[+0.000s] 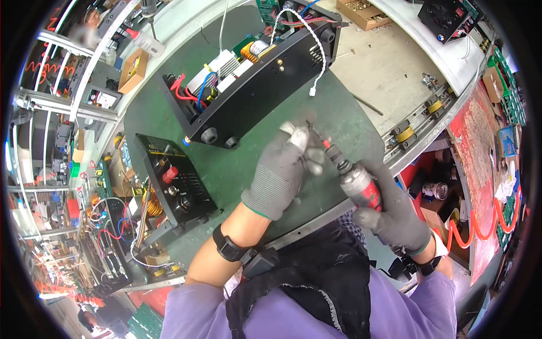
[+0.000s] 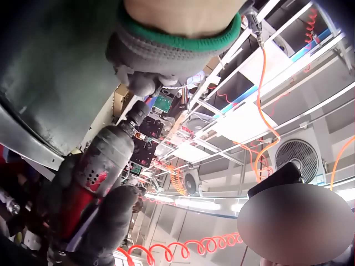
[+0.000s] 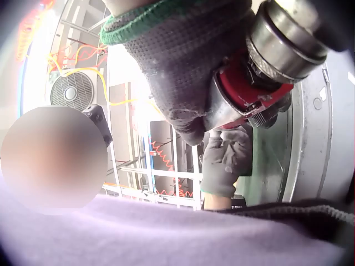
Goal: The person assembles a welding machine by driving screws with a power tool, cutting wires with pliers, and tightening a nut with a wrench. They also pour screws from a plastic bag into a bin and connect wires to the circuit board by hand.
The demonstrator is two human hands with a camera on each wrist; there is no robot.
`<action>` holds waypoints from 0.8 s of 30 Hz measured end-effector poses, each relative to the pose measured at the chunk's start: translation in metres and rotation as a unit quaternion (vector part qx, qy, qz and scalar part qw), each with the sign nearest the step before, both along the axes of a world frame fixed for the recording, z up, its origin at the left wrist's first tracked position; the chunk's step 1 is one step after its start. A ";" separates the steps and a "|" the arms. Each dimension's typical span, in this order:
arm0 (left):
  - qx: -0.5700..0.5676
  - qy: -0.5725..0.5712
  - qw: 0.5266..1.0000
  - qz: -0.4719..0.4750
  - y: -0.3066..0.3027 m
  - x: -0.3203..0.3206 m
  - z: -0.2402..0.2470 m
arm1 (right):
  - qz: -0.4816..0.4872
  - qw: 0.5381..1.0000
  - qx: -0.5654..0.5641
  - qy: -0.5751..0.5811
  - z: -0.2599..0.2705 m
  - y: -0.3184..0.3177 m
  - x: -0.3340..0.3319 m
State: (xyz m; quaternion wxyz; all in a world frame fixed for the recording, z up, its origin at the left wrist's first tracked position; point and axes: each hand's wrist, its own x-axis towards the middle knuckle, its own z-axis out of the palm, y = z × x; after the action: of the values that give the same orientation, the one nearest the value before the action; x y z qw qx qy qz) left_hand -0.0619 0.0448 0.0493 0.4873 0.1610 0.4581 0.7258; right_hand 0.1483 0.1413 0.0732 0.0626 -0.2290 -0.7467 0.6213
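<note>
My gloved right hand (image 1: 398,212) is wrapped round a red and grey power screwdriver (image 1: 357,182), its bit pointing up and left over the green mat. My gloved left hand (image 1: 278,172) has its fingers bent right beside the bit's tip; whether they pinch something small I cannot tell. Beyond the hands lies a long black metal housing (image 1: 254,93) with exposed circuit parts, red and blue wires and a twisted white cable (image 1: 323,53). In the left wrist view the screwdriver (image 2: 105,155) points toward the left fingers. The right wrist view shows its metal rear end (image 3: 288,47) close up.
A black panel unit (image 1: 179,181) with a red knob stands left of my left forearm. The green mat (image 1: 355,121) covers the bench. A metal rod (image 1: 367,104), a rail with yellow rollers (image 1: 405,134) and a small-parts box (image 1: 364,14) lie to the right and back.
</note>
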 end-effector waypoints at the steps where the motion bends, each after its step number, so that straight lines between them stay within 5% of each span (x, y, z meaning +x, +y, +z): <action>1: -0.055 -0.026 0.998 -0.015 0.001 0.001 0.002 | -0.014 1.000 -0.020 0.017 0.000 0.006 -0.001; 3: -0.107 -0.049 0.992 -0.034 0.007 -0.002 0.010 | -0.032 0.998 -0.036 0.036 0.002 0.021 -0.005; 5: -0.121 0.230 0.966 -0.004 0.016 -0.010 0.035 | -0.077 0.996 -0.012 0.053 0.005 0.039 -0.010; 8: -0.037 0.412 0.902 0.123 0.051 -0.035 0.066 | -0.096 0.995 0.008 0.008 0.002 0.068 -0.018; 10: -0.031 0.696 0.690 0.196 0.084 -0.070 0.078 | -0.101 0.991 0.048 -0.070 0.009 0.083 -0.027; 11: -0.007 0.739 0.646 0.192 0.105 -0.086 0.081 | -0.102 0.991 0.050 -0.071 0.007 0.090 -0.031; 12: -0.083 0.822 0.528 0.199 0.124 -0.096 0.092 | -0.100 0.988 0.081 -0.085 0.001 0.097 -0.035; 13: -0.083 0.821 0.529 0.199 0.142 -0.109 0.093 | -0.098 0.984 0.111 -0.099 -0.004 0.103 -0.038; 15: -0.055 0.927 0.356 0.108 0.173 -0.132 0.096 | -0.102 0.980 0.123 -0.117 -0.011 0.112 -0.044; 16: -0.054 0.927 0.356 0.108 0.181 -0.135 0.101 | -0.097 0.980 0.125 -0.125 -0.016 0.117 -0.046; 18: -0.194 0.888 0.375 -0.180 0.196 -0.139 0.108 | -0.092 0.979 0.125 -0.135 -0.017 0.121 -0.049; 19: -0.195 0.888 0.376 -0.180 0.199 -0.140 0.106 | -0.090 0.979 0.113 -0.143 -0.015 0.122 -0.050; 21: -0.226 0.832 0.456 -0.222 0.204 -0.144 0.096 | -0.086 0.979 0.101 -0.151 -0.012 0.123 -0.054; 23: -0.147 0.834 0.502 -0.177 0.214 -0.159 0.072 | -0.081 0.979 0.100 -0.160 -0.011 0.123 -0.056; 24: -0.148 0.788 0.566 -0.191 0.214 -0.155 0.074 | -0.079 0.978 0.100 -0.162 -0.013 0.123 -0.055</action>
State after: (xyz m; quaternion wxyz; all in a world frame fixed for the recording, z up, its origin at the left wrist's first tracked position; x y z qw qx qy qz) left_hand -0.2165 0.2588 0.1235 0.0771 0.6785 0.7202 0.1229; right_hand 0.0930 0.2644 0.0603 0.0121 -0.3777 -0.7848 0.4913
